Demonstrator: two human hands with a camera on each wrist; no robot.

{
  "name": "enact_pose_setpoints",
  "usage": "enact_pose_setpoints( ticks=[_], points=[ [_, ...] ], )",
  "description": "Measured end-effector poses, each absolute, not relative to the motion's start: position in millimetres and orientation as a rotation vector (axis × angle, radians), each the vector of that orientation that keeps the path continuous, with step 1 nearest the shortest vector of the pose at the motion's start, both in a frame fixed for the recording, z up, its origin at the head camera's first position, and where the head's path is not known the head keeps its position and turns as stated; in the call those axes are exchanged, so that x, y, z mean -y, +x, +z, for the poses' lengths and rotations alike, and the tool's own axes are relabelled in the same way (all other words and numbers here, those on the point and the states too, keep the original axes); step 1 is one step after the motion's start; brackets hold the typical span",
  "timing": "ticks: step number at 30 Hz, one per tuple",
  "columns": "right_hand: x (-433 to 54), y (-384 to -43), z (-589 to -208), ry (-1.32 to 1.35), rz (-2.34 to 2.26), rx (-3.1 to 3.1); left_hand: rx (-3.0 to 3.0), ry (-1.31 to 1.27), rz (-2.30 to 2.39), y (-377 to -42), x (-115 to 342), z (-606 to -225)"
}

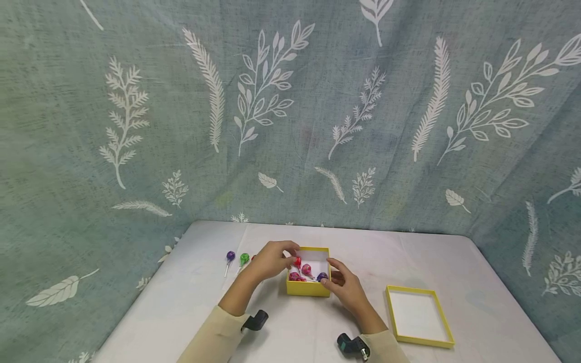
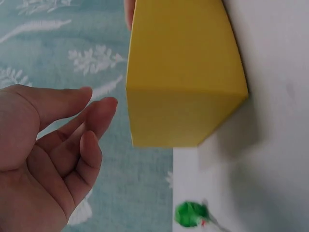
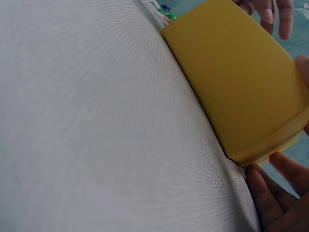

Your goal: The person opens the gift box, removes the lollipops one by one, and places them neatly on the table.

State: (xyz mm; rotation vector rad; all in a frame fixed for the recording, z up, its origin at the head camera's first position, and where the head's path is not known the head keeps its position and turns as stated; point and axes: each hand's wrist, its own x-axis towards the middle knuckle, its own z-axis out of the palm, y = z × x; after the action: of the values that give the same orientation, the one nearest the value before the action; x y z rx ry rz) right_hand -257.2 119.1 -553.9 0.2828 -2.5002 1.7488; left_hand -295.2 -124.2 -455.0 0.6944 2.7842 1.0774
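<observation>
An open yellow box [image 1: 308, 289] with a white inside stands on the table, holding several wrapped lollipops, among them a red lollipop [image 1: 297, 262], a pink lollipop [image 1: 306, 269] and a purple lollipop [image 1: 322, 277]. My left hand [image 1: 274, 259] hovers at the box's left rim, its fingertips near the red lollipop. In the left wrist view its fingers are loosely bent with nothing between them. With my right hand [image 1: 347, 287] I hold the box's right side, thumb at the front corner of the rim and fingers along the outer wall [image 3: 268, 145].
Left of the box lie a purple lollipop [image 1: 230, 256], a green lollipop [image 1: 244, 258] and a red one mostly hidden behind my left hand. A yellow-rimmed box lid [image 1: 419, 315] lies inside up at the right. Behind the white table [image 1: 181, 302] hangs a leaf-patterned cloth [image 1: 290, 126].
</observation>
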Motion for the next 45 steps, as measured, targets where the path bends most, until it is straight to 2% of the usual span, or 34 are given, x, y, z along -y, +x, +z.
enact_pose_setpoints(
  ticks=[11,26,38,45],
  points=[
    [-122.4,-256.5,-558.0,0.298,1.786,2.482,-2.737,0.732,0.869,-294.9,87.0,-463.0],
    [-123.1,-256.6,-558.9,0.368,1.8,2.46,-2.7,0.794,0.593,-290.1,66.6,-466.6],
    [-124.4,-260.4,-555.6,0.401,1.814,2.423,-2.734,0.714,0.587,-293.8,56.3,-472.4],
    [-124.7,-261.0,-555.8,0.392,1.778,2.447,-2.799,0.541,0.621,-292.9,51.8,-474.0]
  ],
)
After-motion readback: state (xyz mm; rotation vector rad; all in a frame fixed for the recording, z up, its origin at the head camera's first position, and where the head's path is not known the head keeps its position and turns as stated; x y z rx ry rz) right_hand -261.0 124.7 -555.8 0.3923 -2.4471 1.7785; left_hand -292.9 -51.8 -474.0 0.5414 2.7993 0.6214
